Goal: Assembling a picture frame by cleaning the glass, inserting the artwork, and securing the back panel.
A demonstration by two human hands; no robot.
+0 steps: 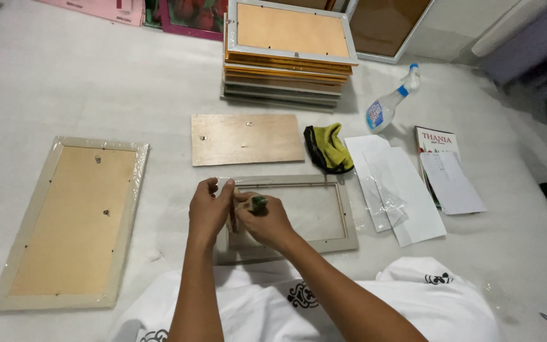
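A pale empty picture frame [348, 215] lies face down on the white floor in front of me, wrapped in clear film. My left hand [209, 209] pinches the film at the frame's near-left part. My right hand [267, 221] sits beside it, closed around a small tool with a green handle [259, 202]. Both hands meet over the frame's left end. A plywood backing board [247, 139] lies just beyond the frame.
A wrapped frame with its backing in place [71, 221] lies at left. A stack of frames [289, 57] stands at the back. A yellow-black cloth [328, 147], spray bottle [389, 102], white paper sheets [400, 190] and a booklet [436, 140] lie at right.
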